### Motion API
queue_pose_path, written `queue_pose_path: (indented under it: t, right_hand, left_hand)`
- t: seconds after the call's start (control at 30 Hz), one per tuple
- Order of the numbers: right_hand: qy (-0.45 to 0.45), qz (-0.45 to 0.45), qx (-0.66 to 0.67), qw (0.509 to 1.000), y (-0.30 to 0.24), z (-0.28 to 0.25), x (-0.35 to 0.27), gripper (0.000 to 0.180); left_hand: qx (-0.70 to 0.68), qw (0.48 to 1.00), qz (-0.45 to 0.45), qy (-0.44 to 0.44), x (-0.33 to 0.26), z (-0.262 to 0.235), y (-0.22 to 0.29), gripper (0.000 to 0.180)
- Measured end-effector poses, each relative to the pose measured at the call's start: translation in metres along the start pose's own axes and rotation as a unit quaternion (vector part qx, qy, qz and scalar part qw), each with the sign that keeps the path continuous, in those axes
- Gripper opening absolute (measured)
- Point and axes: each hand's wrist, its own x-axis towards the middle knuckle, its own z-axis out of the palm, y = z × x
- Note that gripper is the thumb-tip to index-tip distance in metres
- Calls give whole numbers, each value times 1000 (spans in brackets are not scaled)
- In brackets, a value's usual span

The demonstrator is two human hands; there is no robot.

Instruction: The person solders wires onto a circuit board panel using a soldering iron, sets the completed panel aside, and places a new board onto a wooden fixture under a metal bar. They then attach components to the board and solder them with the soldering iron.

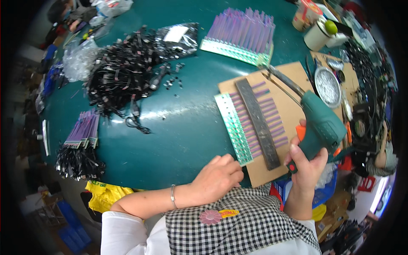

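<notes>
In my right hand (308,163) is a green soldering gun (323,123) with an orange trigger. Its long tip reaches over the top of a brown board (293,85) toward the far wires. On that board lies a green circuit board panel (234,127) with a row of purple ribbon wires (272,112). A dark flat bar (257,123) rests across the wires. My left hand (217,178) is closed, fingers curled, beside the near end of the panel; whatever its fingers may hold is hidden.
A heap of black cables (123,68) and a black plastic bag (176,40) occupy the left back. Another panel with purple wires (242,34) sits at the far middle. Finished-looking wire bundles (80,144) lie at left. A round metal-coloured dish (328,87) and a mug (316,36) stand right.
</notes>
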Motion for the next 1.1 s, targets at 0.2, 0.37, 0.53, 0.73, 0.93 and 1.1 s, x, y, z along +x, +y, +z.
queue_pose_path:
  t: [0.2, 0.37, 0.53, 0.73, 0.93, 1.1]
  right_hand:
    - [-31, 0, 7, 999, 3, 5, -7, 54]
    - [-105, 43, -5, 994, 3, 22, -7, 54]
    - [-145, 39, 15, 988, 1, 36, -4, 52]
    - [-136, 74, 35, 987, -4, 40, -2, 49]
    - [-197, 79, 30, 977, 3, 43, -5, 45]
    - [-224, 111, 67, 966, -3, 38, -3, 55]
  left_hand:
    - [-96, 981, -59, 157, 12, -33, -9, 12]
    - [-193, 961, -117, 158, 20, -67, -4, 12]
    - [-567, 786, -200, 145, 29, -66, -6, 11]
    - [-593, 760, -229, 130, 32, -65, -9, 14]
    - [-202, 950, -24, 235, 37, -65, 1, 18]
    - [-110, 971, 16, 214, 39, -65, 8, 31]
